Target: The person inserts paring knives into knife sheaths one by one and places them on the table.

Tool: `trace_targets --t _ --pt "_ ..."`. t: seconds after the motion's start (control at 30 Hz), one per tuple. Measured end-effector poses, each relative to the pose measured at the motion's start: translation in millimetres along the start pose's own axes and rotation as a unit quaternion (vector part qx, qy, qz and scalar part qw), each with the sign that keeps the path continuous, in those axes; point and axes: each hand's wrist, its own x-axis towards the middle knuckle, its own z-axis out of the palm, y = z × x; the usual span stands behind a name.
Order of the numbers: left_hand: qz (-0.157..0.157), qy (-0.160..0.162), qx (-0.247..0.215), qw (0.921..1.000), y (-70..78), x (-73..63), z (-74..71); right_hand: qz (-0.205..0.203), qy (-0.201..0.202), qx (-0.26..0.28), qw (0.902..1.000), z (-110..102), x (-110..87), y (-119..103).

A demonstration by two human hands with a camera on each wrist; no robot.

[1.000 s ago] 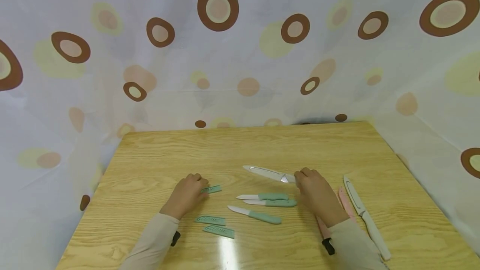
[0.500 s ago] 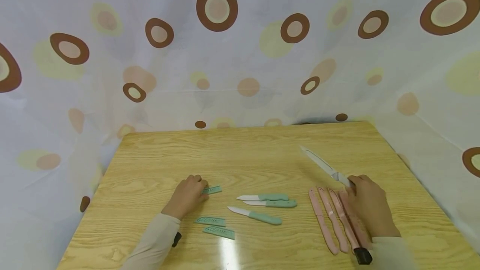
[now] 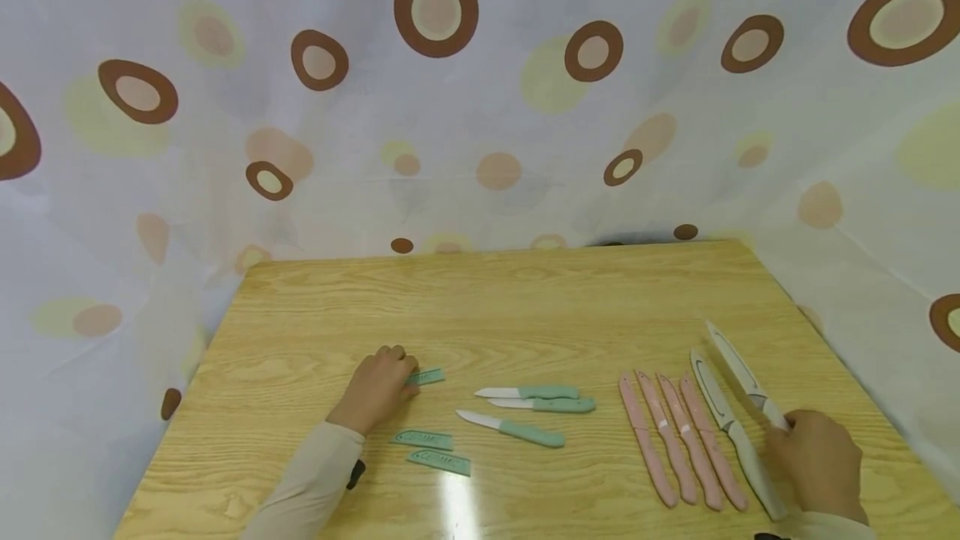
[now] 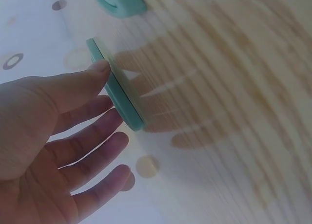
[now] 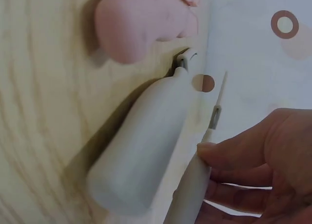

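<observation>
On the left of the table, my left hand (image 3: 378,386) pinches a green blade cover (image 4: 122,100) between thumb and fingers, its long edge close to the wood. My right hand (image 3: 817,457) grips the white handle of a kitchen knife (image 5: 187,197), whose tip points away and to the left. Just left of it lies a second white-handled knife (image 3: 753,465). Two more green covers, the upper (image 3: 423,439) and the lower (image 3: 440,462), lie below my left hand. Three green-handled paring knives (image 3: 532,434) lie mid-table, pale blades pointing left.
Several pink knives (image 3: 652,457) lie side by side left of the white ones, handles toward me. The wooden table (image 3: 480,298) meets a spotted cloth backdrop (image 3: 337,132) at its back and sides.
My right hand has carried the white knife from mid-table to the far right, turning its tip from leftward to away from me. My left hand has stayed on the green cover.
</observation>
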Motion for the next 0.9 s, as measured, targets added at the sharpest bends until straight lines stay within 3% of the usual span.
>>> trace_targets --t 0.4,0.9 --pt "0.002 -0.002 0.009 1.0000 0.0 0.9 1.7 0.046 -0.041 0.014 0.9980 9.0 -4.9 6.0" --pt "0.001 -0.012 0.004 0.9999 3.4 3.2 -0.8 0.037 -0.023 0.014 0.9989 8.8 -6.2 5.5"
